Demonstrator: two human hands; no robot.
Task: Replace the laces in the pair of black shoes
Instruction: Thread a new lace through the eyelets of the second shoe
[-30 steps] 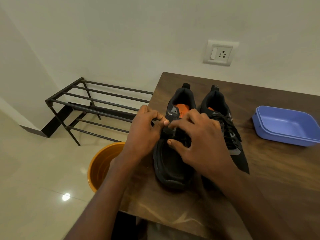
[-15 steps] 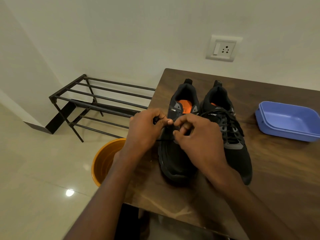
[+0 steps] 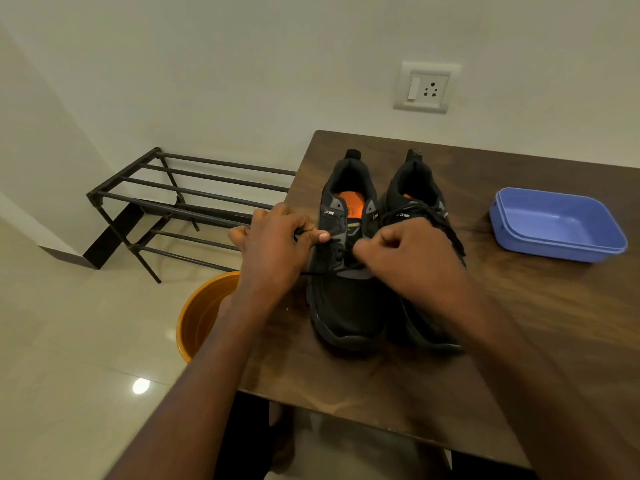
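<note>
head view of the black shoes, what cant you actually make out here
Head view only:
- Lace eyelets of the left black lace-up shoe: partly hidden by the left hand and right hand.
- Thin black lace: its ends vanish inside both hands.
- Toe of the right black shoe: covered by the right forearm.
- Round orange bucket: cut off by the brown wooden table edge and left arm.

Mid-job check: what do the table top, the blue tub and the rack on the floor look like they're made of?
Table top: dark wood or wood-look laminate, judging by its streaky grain and soft sheen; which one is unclear.
Blue tub: likely moulded plastic, with even colour, rounded corners and a stepped rim.
Rack: probably metal, with thin dark bars and a matte painted look.
</note>
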